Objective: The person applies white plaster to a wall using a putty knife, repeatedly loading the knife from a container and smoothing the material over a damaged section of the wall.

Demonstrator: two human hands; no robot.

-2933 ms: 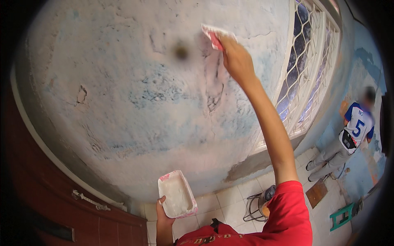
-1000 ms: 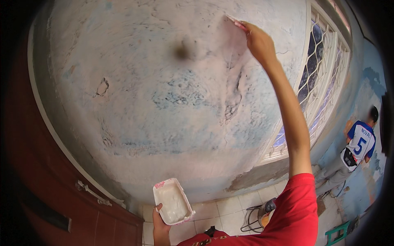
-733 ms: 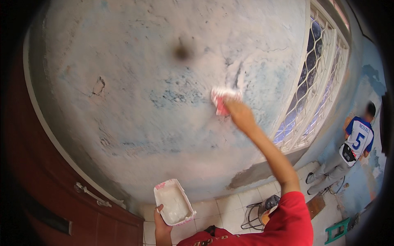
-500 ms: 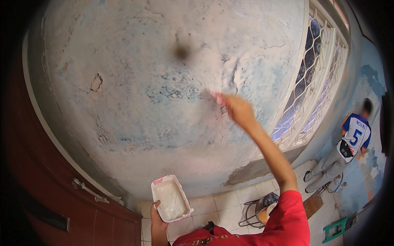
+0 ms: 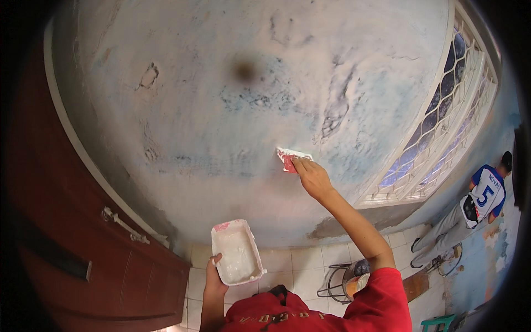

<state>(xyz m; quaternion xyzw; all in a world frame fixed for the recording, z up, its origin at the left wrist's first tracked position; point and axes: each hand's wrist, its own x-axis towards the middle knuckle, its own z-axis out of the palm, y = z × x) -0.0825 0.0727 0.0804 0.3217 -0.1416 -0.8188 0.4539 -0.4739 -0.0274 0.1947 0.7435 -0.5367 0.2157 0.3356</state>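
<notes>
My right hand [image 5: 314, 178] grips a small red putty scraper [image 5: 290, 161], its edge coated in white paste and laid against the wall [image 5: 221, 191]. The wall is pale, with blue patches, cracks and rough pits smeared over in white. Low in front of me, my left hand [image 5: 215, 279] holds a shallow rectangular tray [image 5: 216, 252] by its left side, thumb over the rim. White paste [image 5: 238, 260] lies inside the tray, and pink smears mark its far rim.
A brown door [image 5: 127, 276] with a handle stands at left. On the right is a window with a white grille [image 5: 426, 133]. Buckets [image 5: 354, 282] and a metal stand [image 5: 330, 285] are on the tiled floor. Another person [image 5: 484, 199] works at the right wall; a green stool [image 5: 438, 322] is nearby.
My right hand has moved the scraper down the wall, and it now shows more flatly. The view has shifted, so the wall and window appear farther right. The tray stays in my left hand.
</notes>
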